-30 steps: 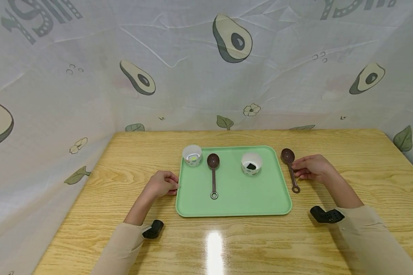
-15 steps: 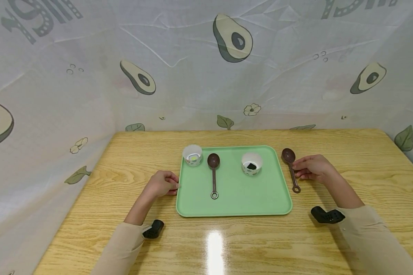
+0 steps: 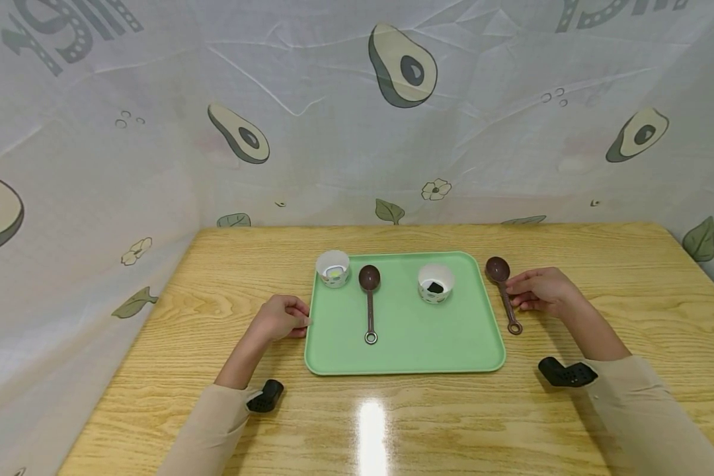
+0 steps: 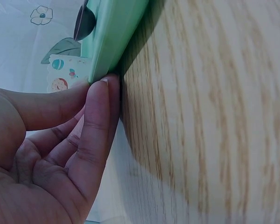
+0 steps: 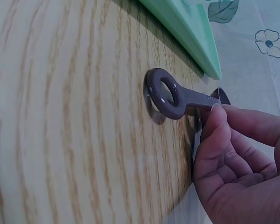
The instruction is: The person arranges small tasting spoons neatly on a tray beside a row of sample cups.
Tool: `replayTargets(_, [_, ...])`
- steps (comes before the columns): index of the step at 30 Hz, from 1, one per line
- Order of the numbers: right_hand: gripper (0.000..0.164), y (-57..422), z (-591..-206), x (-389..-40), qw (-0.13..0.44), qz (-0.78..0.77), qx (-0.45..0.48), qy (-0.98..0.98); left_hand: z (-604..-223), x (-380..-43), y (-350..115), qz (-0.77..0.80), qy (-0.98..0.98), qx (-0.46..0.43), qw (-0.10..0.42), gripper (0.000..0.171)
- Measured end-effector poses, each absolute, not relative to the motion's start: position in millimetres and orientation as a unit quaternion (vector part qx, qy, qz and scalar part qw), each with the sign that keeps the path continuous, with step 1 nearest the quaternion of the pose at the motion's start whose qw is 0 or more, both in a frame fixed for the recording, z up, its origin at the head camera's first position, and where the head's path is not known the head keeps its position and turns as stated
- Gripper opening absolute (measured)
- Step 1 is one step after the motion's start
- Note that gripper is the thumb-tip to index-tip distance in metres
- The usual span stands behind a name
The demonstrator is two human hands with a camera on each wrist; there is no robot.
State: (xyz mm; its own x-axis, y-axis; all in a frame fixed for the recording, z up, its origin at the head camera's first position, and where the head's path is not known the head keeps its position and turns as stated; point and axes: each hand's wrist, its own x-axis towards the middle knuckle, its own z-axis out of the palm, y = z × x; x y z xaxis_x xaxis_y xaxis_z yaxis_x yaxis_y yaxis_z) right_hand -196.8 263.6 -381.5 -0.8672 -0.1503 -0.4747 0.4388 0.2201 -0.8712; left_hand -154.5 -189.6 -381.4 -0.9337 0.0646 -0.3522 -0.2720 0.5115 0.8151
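A light green tray (image 3: 404,350) lies on the table. My left hand (image 3: 279,317) pinches its left rim between thumb and fingers, the thumb on top in the left wrist view. Right of the tray, my right hand (image 3: 538,291) pinches the handle of a brown measuring spoon (image 3: 497,270), whose ring end (image 5: 155,84) points towards me. The right wrist view shows that ring close over the wood. A second brown spoon (image 3: 369,279) lies on the tray, left of its middle.
A white paper cup (image 3: 333,270) with something yellowish inside stands at the tray's back left corner. Another white cup (image 3: 436,284), holding a black piece, stands at its back right. Behind the wooden table (image 3: 244,264) hangs a white avocado-print cloth (image 3: 321,165).
The ring end of the spoon in my right hand has swung slightly to the right. My left hand and the tray look the same.
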Motion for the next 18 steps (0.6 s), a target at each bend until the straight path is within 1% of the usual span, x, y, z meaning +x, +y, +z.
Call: replayTargets(18, [0.011, 262.2, -378.4, -197.1, 0.239, -0.626, 0.093, 0.737, -380.0, -155.0, -188.7, 0.483, 0.856, -0.066, 0.173, 0.008])
